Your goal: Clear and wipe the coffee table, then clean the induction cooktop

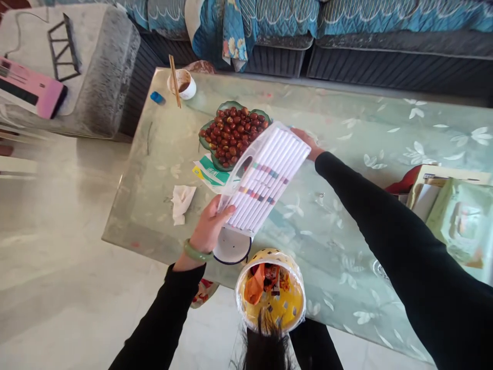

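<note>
I hold a clear plastic case of white marker pens [265, 177] above the glass table [346, 169], tilted from lower left to upper right. My left hand [210, 226], with a green bangle on the wrist, grips the case's near corner. My right hand [308, 141] holds the far end; most of its fingers are hidden behind the case. Just beyond the case sits a green dish of red dates [233, 131].
A yellow bin with wrappers [271, 290] stands below the table's near edge, next to a white round lid [231, 246]. A crumpled tissue [182, 201], green packets [210, 174], a cup with chopsticks [182, 83] and boxes [454, 205] at right lie on the table. A sofa runs behind.
</note>
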### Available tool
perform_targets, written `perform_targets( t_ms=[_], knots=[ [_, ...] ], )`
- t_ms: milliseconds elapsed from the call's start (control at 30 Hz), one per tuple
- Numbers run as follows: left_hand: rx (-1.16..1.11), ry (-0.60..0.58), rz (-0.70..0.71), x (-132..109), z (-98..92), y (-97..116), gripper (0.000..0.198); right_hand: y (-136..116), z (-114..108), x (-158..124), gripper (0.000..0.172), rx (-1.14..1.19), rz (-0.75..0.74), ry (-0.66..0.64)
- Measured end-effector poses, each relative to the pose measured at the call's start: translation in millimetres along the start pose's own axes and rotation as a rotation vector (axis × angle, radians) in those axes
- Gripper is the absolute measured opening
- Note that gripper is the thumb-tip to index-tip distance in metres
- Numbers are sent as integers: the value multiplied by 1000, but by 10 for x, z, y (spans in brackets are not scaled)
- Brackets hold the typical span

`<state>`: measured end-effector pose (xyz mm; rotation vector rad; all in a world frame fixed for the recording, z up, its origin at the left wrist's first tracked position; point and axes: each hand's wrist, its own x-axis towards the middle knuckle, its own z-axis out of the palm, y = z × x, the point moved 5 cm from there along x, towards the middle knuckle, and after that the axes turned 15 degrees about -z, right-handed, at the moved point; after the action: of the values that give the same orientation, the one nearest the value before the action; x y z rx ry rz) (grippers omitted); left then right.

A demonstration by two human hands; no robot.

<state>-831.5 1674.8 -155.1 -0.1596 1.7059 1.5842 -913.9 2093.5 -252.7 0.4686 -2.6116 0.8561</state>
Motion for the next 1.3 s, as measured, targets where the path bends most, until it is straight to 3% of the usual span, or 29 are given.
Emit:
perform_targets(
  t_ms=[167, 267, 367, 467, 600, 667, 700, 767, 900, 967, 1033, 1100, 1167, 1233, 1300],
  knots=[
    [-175, 83, -16, -525, -383, 91, 58, -997, 241, -699, 58, 180, 71, -126],
    [-253, 106, -11, -665, -470, 88, 62, -1539, 334, -1088, 66, 297, 140, -188],
    [-300, 105, -29, -755, -471, 54, 58, -1888, 228, -1319, 68, 395, 199, -247],
    [-324, 81, -57, -823, -427, 9, 55, -1757, -262, -1419, 69, 377, 239, -171],
    [-299, 45, -68, -859, -351, -48, 55, -876, -1130, -1645, 53, 45, 486, 246],
    [-278, 33, -68, -839, -296, -77, 56, -612, -1228, -1834, 49, -152, 594, 366],
    [-273, 25, -69, -818, -259, -92, 56, -613, -1147, -1916, 51, -210, 600, 372],
    [-269, -2, -76, -762, -166, -118, 56, -894, -796, -2053, 58, -226, 535, 316],
    [-263, -59, -97, -643, 57, -135, 53, -2046, 43, -2354, 70, -62, 465, 164],
    [-264, -72, -100, -609, 145, -112, 54, -2504, 268, -2482, 69, 10, 483, 124],
    [-262, -80, -103, -597, 194, -76, 55, -2678, 289, -2519, 65, 101, 486, 107],
    [-252, -82, -111, -599, 196, -38, 55, -2522, 89, -2449, 62, 190, 470, 118],
    [-233, -80, -121, -601, 164, -11, 53, -2097, -292, -2334, 60, 175, 478, 183],
    [-215, -80, -121, -585, 130, 0, 50, -1588, -705, -2281, 59, 11, 559, 302],
    [-200, -82, -121, -539, 126, -14, 49, -1276, -905, -2329, 61, -120, 653, 375]
  ],
)
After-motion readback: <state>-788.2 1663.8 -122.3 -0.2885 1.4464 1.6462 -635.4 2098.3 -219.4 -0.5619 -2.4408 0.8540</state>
